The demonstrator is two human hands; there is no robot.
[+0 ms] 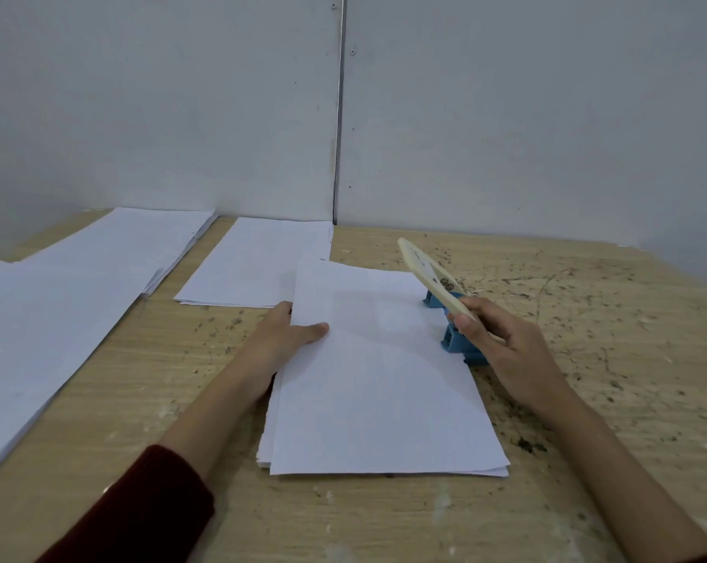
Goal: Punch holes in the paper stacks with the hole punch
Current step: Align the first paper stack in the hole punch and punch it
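A stack of white paper [380, 384] lies in front of me on the wooden table [587, 359]. My left hand [286, 335] grips the stack's left edge, thumb on top and fingers underneath. A blue hole punch [459, 343] with a cream lever [424, 270] sits at the stack's right edge, with the paper edge at its slot. My right hand [502, 343] holds the raised lever near its low end. The punch's base is partly hidden behind that hand.
Another white paper stack [258, 266] lies behind, near the wall. A long spread of white sheets [71, 310] covers the table's left side. Grey wall panels [343, 115] close off the back. The table surface to the right is speckled with dark marks.
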